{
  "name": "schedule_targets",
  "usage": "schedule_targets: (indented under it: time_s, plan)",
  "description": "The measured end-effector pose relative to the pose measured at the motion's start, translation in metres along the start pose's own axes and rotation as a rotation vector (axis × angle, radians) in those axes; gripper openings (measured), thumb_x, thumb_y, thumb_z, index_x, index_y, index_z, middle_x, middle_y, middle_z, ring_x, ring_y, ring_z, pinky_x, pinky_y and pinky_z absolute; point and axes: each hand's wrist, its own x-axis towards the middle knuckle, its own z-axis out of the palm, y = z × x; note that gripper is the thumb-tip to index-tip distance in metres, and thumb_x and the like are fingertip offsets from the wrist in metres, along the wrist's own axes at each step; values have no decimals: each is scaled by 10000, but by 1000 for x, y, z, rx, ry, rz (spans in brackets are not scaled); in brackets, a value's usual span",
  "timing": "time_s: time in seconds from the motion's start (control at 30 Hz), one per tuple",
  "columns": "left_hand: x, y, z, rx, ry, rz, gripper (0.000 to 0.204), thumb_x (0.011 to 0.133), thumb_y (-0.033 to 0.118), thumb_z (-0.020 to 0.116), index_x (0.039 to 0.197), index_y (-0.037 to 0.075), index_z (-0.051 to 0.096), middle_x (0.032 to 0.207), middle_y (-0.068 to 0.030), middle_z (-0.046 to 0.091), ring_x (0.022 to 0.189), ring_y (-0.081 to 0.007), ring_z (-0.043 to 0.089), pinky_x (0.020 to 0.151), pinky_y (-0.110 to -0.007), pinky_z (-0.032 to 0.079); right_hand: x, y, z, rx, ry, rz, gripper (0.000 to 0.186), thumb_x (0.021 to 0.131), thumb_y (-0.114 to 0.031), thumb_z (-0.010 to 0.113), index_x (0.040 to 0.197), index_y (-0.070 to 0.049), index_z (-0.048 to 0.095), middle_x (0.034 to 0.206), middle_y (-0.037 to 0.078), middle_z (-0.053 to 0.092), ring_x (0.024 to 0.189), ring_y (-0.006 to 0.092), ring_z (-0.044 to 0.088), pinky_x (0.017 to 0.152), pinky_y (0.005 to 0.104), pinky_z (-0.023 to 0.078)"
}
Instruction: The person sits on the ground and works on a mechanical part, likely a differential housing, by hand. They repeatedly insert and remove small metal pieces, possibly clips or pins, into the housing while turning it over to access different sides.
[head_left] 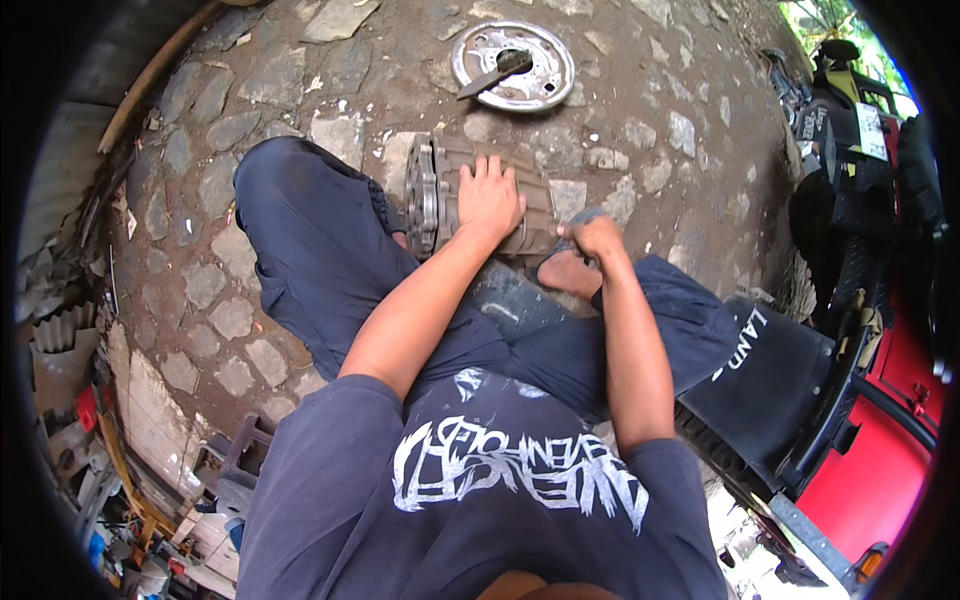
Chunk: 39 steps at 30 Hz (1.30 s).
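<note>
Metal casing (538,203): lay under my left hand (490,203) — spread open, seemingly steadying it.
Right hand (594,238): curled near its end — grip I couldn't tell.

1. On the dark shirt (480,545), I'm seeing big, jagged white lettering (520,470) running across the chest in a wide band, its outlines uneven and its lower row larger than the smaller one tucked above.
2. On the black flap (775,385) at the right, I'm making out plain white capitals (745,345) slanting along the edge beside the trouser leg.
3. On the dark vehicle part (814,150) at the upper right, I'm spotting small pale lettering.
4. Beside it, I'm viewing a white label (871,131) whose markings are showing too small for reading.
</note>
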Motion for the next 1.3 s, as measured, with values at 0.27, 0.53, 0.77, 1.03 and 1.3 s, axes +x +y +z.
schedule_targets:
  time_s: [0.27, 0.53, 0.77, 1.03, 1.3]
  plan:
    - [4, -5, 0, 20, 38, -10, 457, 921, 402, 692, 1237, 72, 707, 1366, -154, 591, 1395, -333, 483, 1114, -552, 384, -60, -50, 0, -364, 277, -73, 755, 797, -623, 827, 1014, 99, 782, 1069, 313, 754, 1095, 435, 731, 985, 431, 560]
    - [4, -7, 2, 0, 48, -20, 462, 919, 397, 690, 1248, 73, 707, 1388, -169, 589, 1405, -339, 472, 1116, -546, 372, -69, -51, 8, -194, 323, -66, 500, 772, -456, 895, 974, -6, 815, 1061, 248, 777, 1077, 395, 741, 1007, 437, 543]
    - [4, -4, 2, 0, 66, -16, 461, 917, 390, 688, 1257, 80, 708, 1392, -165, 590, 1397, -329, 481, 1116, -543, 375, -75, -60, 20, 24, 506, -144, 263, 775, -240, 907, 954, -92, 785, 984, 179, 794, 1006, 379, 752, 922, 438, 565]
    - [5, -7, -2, -12, 30, -22, 443, 925, 392, 669, 1234, 76, 710, 1365, -159, 597, 1386, -323, 493, 1105, -539, 387, -84, -46, 26, 285, 627, -354, 261, 824, -208, 863, 1067, -121, 825, 977, 176, 794, 935, 352, 766, 860, 413, 577]
    - [7, -4, 5, 5, 35, -21, 439, 927, 382, 673, 1245, 81, 707, 1387, -161, 593, 1414, -329, 477, 1105, -538, 386, -43, -33, 63, 613, 652, -194, 314, 836, -301, 878, 1052, -78, 831, 965, 117, 813, 910, 259, 769, 866, 372, 569]
